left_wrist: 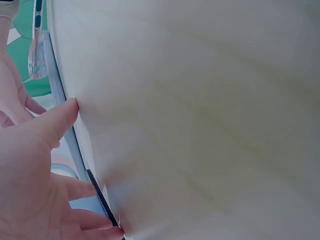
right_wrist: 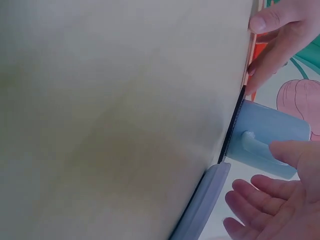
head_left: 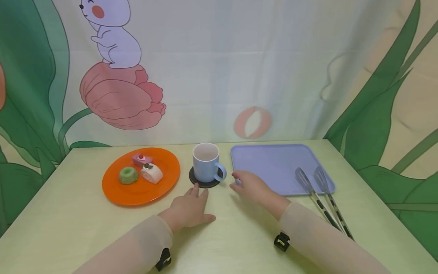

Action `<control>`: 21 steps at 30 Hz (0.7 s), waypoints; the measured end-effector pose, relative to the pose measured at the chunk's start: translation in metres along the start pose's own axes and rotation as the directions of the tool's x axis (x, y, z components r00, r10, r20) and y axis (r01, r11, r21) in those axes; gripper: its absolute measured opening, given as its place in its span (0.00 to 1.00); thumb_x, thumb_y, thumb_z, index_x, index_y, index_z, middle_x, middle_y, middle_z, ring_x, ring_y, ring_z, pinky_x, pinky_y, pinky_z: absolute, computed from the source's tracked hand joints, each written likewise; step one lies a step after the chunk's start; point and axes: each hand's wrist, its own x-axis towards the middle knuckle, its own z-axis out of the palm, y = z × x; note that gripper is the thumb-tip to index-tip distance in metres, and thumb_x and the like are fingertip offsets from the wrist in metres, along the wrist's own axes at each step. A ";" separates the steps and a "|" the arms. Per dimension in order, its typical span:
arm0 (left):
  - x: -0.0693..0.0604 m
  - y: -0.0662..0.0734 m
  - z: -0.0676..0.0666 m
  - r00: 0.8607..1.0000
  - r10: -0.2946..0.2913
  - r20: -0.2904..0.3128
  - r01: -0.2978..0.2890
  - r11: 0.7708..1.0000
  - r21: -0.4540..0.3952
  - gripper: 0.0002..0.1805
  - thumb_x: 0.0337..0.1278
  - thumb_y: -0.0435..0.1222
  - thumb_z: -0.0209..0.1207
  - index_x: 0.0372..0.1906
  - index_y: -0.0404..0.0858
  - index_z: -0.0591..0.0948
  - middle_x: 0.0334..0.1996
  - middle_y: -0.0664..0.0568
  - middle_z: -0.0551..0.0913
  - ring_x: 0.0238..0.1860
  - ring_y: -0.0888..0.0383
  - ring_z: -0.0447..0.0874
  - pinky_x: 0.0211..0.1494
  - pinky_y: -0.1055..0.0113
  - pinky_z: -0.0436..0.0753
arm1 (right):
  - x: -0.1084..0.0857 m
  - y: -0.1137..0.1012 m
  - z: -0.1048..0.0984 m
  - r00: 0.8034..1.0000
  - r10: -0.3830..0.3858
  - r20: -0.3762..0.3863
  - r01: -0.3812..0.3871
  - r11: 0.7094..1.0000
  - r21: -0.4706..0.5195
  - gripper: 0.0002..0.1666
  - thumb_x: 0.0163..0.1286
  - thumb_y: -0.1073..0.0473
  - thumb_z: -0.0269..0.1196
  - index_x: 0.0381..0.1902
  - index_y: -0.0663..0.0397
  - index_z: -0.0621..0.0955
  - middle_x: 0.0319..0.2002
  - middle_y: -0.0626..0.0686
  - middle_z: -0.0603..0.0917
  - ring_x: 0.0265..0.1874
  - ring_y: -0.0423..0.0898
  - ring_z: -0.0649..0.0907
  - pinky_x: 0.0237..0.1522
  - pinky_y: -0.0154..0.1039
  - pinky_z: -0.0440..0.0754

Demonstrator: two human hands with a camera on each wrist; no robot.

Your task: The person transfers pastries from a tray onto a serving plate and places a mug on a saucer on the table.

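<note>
A light blue mug (head_left: 205, 167) stands upright on a round black coaster (head_left: 204, 185), its handle turned to the right. My left hand (head_left: 188, 211) is spread just in front of the coaster, fingertips at its near edge and thumb out to the right. In the left wrist view, fingertips (left_wrist: 117, 232) lie by the coaster's dark rim; whether they press it I cannot tell. To the right of the mug handle is my right hand (head_left: 254, 188), fingers loosely bent with nothing between them. The right wrist view shows a gap between those fingers and the mug (right_wrist: 272, 135).
On the left, an orange plate (head_left: 116, 194) carries a green ring cake (head_left: 128, 176), a pink cake slice (head_left: 142, 160) and a white roll cake (head_left: 152, 174). A lavender tray (head_left: 267, 160) lies at right, with two long-handled slotted utensils (head_left: 321, 201) across its corner. A printed curtain hangs behind.
</note>
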 end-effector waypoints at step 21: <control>-0.011 -0.033 -0.004 0.978 -0.002 -0.209 0.020 0.996 0.085 0.42 0.57 0.61 0.51 0.68 0.36 0.63 0.67 0.36 0.60 0.66 0.39 0.59 0.64 0.45 0.64 | -0.027 0.027 -0.011 1.000 0.017 0.023 -0.009 0.949 -0.315 0.42 0.63 0.45 0.61 0.65 0.67 0.63 0.62 0.65 0.68 0.61 0.61 0.68 0.62 0.57 0.64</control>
